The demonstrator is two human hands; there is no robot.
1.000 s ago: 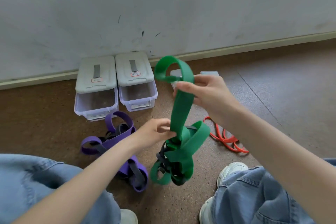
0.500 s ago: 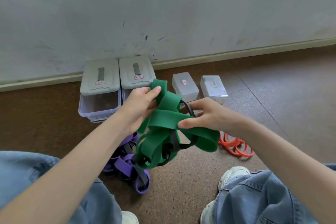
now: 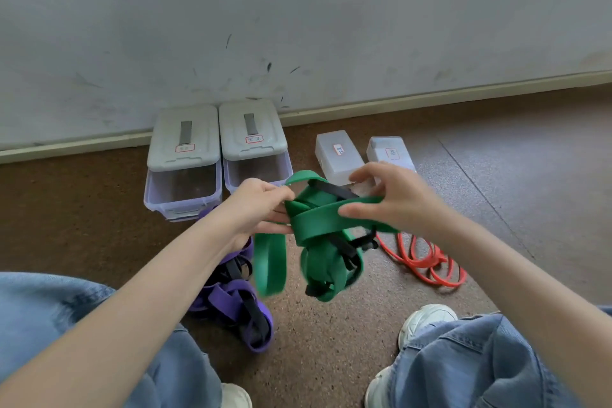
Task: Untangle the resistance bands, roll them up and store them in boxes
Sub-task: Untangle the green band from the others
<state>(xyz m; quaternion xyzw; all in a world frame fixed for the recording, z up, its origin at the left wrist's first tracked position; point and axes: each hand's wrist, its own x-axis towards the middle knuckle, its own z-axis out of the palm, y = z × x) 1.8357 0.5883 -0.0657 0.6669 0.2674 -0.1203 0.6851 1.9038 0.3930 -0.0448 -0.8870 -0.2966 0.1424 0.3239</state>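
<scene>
Gripping the tangled green resistance band with both hands above the brown floor: left hand pinching the knot's left side, right hand thumb and fingers curled round a strand, black strap threaded through.

The left hand hides its side of the green band; below it, a forearm covers part of the purple band. Box labels beyond seem too small to read.
</scene>
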